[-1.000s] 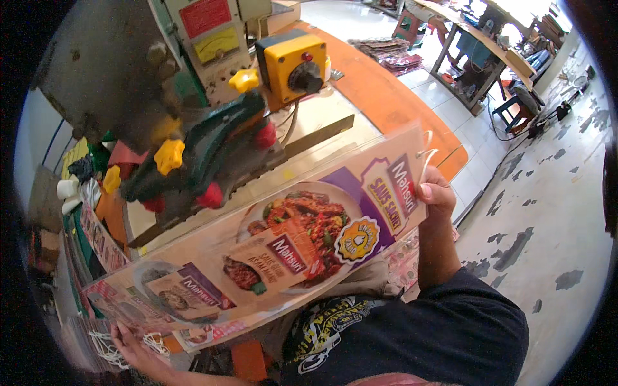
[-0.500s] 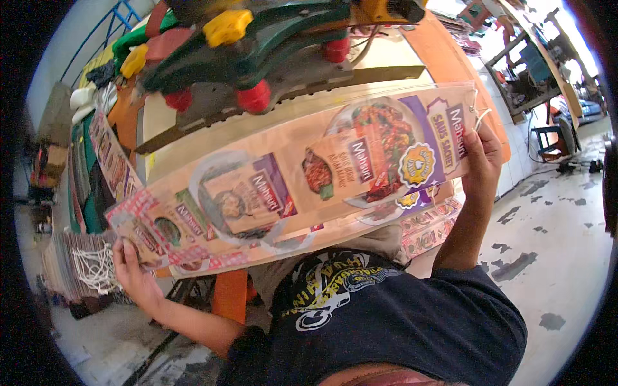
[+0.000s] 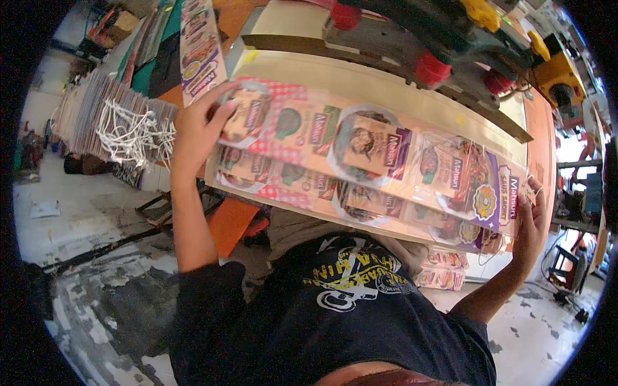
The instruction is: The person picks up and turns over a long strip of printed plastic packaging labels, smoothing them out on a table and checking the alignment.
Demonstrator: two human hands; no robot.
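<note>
A long printed plastic-covered strip (image 3: 370,138) with food pictures and a red checked end stretches between my hands over the table. My left hand (image 3: 198,122) is closed around its left end, thumb and fingers at the edge. My right hand (image 3: 532,215) pinches its right end, where a thin white string shows. Just under and nearer to me lies a second, similar strip (image 3: 293,186), partly covered by the held one. Motion blurs the held strip a little.
Beyond the strips stands a dark machine (image 3: 412,38) with a metal bar and red and yellow knobs. At left is an upright stack of strips (image 3: 80,116) with tangled white strings (image 3: 132,132). Another strip (image 3: 201,55) lies at far left; more strips (image 3: 444,269) sit low at right.
My view has turned to the right. The held strip has come down toward the table, its tilt reversed in view, with its right end now lower. Both hands still hold its ends.
</note>
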